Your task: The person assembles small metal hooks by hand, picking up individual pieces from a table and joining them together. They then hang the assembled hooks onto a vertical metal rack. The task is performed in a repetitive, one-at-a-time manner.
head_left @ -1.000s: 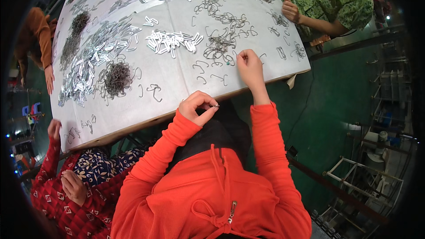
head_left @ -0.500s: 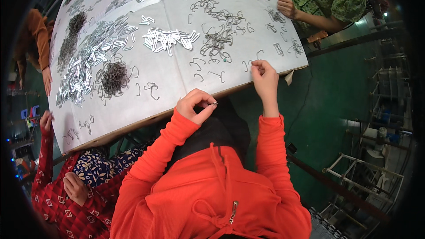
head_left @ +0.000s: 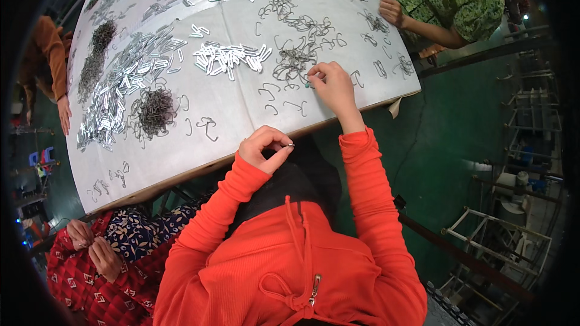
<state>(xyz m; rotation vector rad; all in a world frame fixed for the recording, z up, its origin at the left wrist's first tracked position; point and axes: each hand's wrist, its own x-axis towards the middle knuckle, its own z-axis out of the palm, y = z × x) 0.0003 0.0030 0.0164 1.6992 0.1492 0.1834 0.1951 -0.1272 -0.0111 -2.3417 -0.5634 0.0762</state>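
My left hand (head_left: 264, 148) hovers just off the table's near edge, thumb and forefinger pinched on a small metal piece (head_left: 291, 145), of which only a shiny tip shows. Over the table, my right hand (head_left: 333, 86) is closed in a pinch at the near side of a loose heap of bent wire hooks (head_left: 295, 63). Its fingers hide whatever is between them. A tiny teal bit (head_left: 307, 85) lies by those fingertips. Several single hooks (head_left: 268, 90) are scattered to the left of this hand. Bright flat metal links (head_left: 229, 58) form a pile farther left.
The white-covered table (head_left: 232, 115) also bears a dark wire heap (head_left: 156, 111) and a long spread of links (head_left: 115, 96). A person in red patterned sleeves (head_left: 121, 271) sits at my left; another in green (head_left: 447, 0) is at the far right. Metal racks (head_left: 501, 247) stand at right.
My right hand has moved left and away from me, from the single hooks near the edge to the hook heap. My left hand has barely moved. The red-sleeved person's hands have come together.
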